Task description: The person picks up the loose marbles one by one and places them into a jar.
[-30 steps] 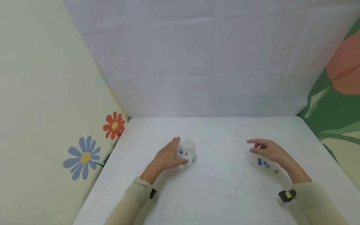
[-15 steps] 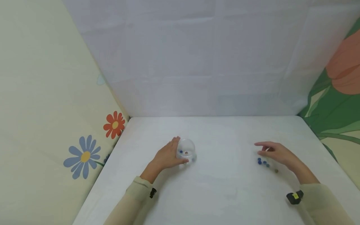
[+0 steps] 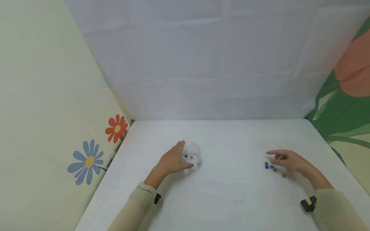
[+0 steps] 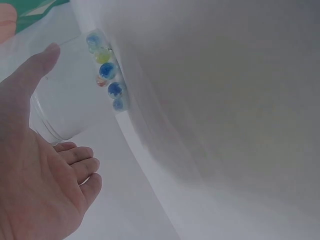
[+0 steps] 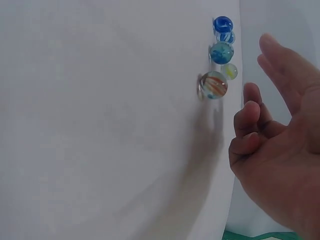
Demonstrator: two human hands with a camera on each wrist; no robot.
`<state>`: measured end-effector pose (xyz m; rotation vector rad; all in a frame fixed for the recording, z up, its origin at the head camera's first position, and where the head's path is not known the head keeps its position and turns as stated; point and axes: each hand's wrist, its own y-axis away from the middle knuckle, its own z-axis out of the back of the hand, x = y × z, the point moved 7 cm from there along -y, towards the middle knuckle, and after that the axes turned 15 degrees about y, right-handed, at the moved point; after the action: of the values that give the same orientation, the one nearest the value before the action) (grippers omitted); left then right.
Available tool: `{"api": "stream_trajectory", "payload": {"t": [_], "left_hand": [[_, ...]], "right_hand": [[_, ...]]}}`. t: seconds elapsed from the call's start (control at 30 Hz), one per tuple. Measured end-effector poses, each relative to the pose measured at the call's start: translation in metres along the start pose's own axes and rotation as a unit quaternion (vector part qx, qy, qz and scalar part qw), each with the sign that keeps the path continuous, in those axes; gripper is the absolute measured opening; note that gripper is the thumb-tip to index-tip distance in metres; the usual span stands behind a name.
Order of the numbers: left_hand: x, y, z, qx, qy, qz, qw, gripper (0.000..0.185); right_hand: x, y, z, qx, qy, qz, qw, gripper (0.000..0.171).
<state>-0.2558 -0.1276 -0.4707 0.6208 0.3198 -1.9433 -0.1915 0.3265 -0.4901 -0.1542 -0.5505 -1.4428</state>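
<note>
My left hand (image 3: pixel 170 160) holds a clear cup (image 3: pixel 192 149) by its side, thumb on one side and fingers on the other. Several blue, yellow and reddish marbles lie on the cup's bottom, such as a blue marble (image 4: pixel 107 70) in the left wrist view. Over at the right, my right hand (image 3: pixel 292 161) hovers just above a loose row of marbles on the table. Its index finger and thumb stick out apart with nothing between them; the other fingers are bent. Nearest the right wrist camera is an orange-striped marble (image 5: pixel 214 85), with a teal marble (image 5: pixel 222 52) and a dark blue marble (image 5: pixel 223 24) beyond.
A white cloth covers the table (image 3: pixel 219 192), and a white sheet (image 3: pixel 202 64) hangs behind it. Flower-printed walls stand at both sides, the left wall (image 3: pixel 52 96) with daisies. Each wrist carries a small black device, as with the right device (image 3: pixel 308 204).
The right hand has moved rightward and slightly toward the person, now lower over the marbles. My left hand and the cup have stayed in place.
</note>
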Motion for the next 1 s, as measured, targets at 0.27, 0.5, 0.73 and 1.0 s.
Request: {"api": "stream_trajectory", "payload": {"t": [0.27, 0.5, 0.73, 1.0], "left_hand": [[0.001, 0.0, 0.0, 0.004, 0.002, 0.006, 1.0, 0.115], [0.0, 0.001, 0.0, 0.003, -0.001, 0.005, 1.0, 0.115], [0.0, 0.001, 0.002, 0.005, 0.001, 0.006, 1.0, 0.114], [0.001, 0.001, 0.002, 0.003, 0.005, 0.01, 0.9999, 0.113]], "right_hand": [[-0.014, -0.002, -0.006, 0.022, 0.008, -0.016, 1.0, 0.059], [-0.018, -0.005, -0.007, 0.032, 0.011, -0.024, 0.999, 0.059], [-0.016, -0.007, -0.009, 0.025, 0.02, -0.026, 0.999, 0.052], [-0.013, -0.011, -0.008, 0.001, 0.038, -0.03, 0.999, 0.038]]}}
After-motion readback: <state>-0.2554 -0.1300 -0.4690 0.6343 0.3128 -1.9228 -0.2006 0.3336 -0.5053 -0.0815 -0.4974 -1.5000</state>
